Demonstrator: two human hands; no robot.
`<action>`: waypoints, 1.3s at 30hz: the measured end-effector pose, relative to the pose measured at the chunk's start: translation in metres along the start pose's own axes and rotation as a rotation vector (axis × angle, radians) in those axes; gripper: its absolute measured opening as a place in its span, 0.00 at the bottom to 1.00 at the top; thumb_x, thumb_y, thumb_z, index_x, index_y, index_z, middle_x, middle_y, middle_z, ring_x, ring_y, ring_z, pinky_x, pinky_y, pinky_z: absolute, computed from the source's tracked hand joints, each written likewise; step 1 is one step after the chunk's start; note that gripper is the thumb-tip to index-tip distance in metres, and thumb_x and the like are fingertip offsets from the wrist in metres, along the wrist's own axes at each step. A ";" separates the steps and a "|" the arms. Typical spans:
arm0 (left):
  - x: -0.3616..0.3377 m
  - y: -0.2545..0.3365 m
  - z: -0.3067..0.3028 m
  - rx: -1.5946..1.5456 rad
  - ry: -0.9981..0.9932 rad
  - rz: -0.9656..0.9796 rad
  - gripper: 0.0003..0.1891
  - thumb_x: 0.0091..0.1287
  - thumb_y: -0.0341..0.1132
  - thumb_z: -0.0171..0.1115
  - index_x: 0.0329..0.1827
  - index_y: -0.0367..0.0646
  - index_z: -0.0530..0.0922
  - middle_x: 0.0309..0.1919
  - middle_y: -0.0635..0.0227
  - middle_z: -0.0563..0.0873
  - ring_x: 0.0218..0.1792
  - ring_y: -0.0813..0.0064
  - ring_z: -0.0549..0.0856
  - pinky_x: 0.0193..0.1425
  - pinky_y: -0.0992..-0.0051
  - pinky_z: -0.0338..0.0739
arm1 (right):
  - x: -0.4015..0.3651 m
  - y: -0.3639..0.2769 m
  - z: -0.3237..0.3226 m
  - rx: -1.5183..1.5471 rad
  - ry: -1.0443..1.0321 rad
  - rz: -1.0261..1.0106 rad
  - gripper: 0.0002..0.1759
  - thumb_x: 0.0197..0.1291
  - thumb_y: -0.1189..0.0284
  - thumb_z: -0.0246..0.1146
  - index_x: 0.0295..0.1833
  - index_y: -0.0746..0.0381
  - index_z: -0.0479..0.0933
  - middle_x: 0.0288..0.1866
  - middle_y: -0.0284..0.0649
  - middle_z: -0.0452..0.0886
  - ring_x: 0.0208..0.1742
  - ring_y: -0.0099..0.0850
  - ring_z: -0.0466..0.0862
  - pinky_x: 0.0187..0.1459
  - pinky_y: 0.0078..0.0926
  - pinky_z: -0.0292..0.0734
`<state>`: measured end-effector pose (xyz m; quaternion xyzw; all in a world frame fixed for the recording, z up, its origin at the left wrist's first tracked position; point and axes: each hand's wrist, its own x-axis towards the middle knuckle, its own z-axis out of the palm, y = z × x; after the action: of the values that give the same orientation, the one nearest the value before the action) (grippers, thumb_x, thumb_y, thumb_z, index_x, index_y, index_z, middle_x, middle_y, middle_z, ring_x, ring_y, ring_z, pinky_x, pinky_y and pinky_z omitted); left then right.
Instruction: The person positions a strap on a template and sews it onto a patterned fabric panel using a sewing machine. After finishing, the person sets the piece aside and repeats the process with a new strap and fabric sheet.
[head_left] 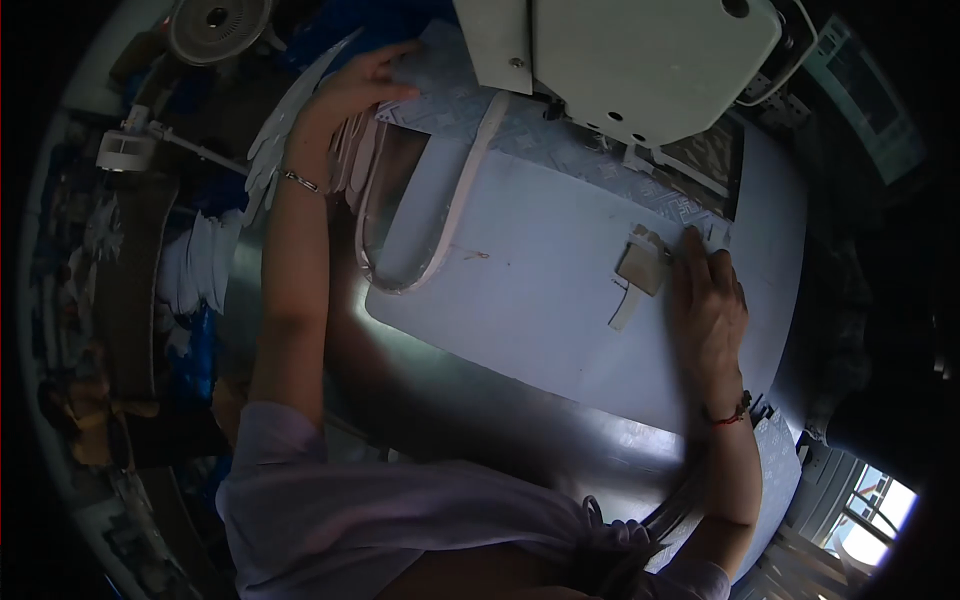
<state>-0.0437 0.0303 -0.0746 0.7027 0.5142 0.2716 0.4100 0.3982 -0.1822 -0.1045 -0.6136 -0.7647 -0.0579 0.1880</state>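
Observation:
My left hand (365, 82) reaches to the upper left with its fingers apart. Its fingertips rest at the left end of a grey-blue patterned sheet (590, 160). That sheet runs across the white work surface and under the head of a sewing machine (640, 70). At the sheet's right end lies my right hand (712, 305), palm down, fingers stretched against its edge. Just left of those fingers is a small brown patch (642, 268) with a pale tab (624, 308). A pale strap (452, 235) curves in a U below the sheet, its upper end lying over it.
Several pale cut pieces (285, 125) hang beside my left forearm. A control panel (868, 100) stands at the upper right, a fan (220, 25) at the upper left. Bundled white pieces (195, 265) are at the left. The metal table edge (520, 400) curves near my body.

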 end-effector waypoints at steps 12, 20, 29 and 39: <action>0.012 -0.022 0.036 0.032 0.291 0.118 0.29 0.59 0.23 0.72 0.66 0.46 0.78 0.45 0.62 0.89 0.45 0.76 0.86 0.51 0.78 0.79 | 0.000 -0.004 -0.002 -0.079 -0.041 0.013 0.20 0.68 0.69 0.60 0.64 0.58 0.76 0.42 0.45 0.77 0.39 0.43 0.84 0.39 0.40 0.81; 0.011 -0.017 0.035 0.085 0.274 0.098 0.28 0.61 0.25 0.71 0.66 0.48 0.79 0.49 0.63 0.88 0.48 0.75 0.86 0.56 0.76 0.79 | 0.000 -0.005 -0.003 -0.089 -0.046 0.015 0.20 0.68 0.68 0.60 0.64 0.58 0.76 0.42 0.45 0.78 0.39 0.44 0.85 0.39 0.41 0.81; 0.012 -0.022 0.034 0.132 0.280 0.103 0.27 0.60 0.25 0.72 0.65 0.47 0.79 0.49 0.63 0.88 0.49 0.75 0.86 0.56 0.76 0.79 | 0.001 -0.006 -0.006 -0.074 -0.059 0.021 0.20 0.67 0.70 0.61 0.64 0.58 0.76 0.41 0.45 0.78 0.38 0.44 0.85 0.37 0.40 0.82; 0.017 -0.024 0.034 0.346 0.283 0.165 0.25 0.62 0.26 0.70 0.64 0.45 0.78 0.48 0.60 0.88 0.50 0.71 0.86 0.57 0.72 0.80 | 0.001 -0.005 -0.005 -0.095 -0.034 0.002 0.19 0.68 0.70 0.60 0.63 0.59 0.75 0.39 0.45 0.78 0.36 0.43 0.85 0.36 0.40 0.82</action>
<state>-0.0229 0.0399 -0.1136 0.7572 0.5461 0.3077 0.1837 0.3945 -0.1844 -0.0985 -0.6235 -0.7636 -0.0834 0.1458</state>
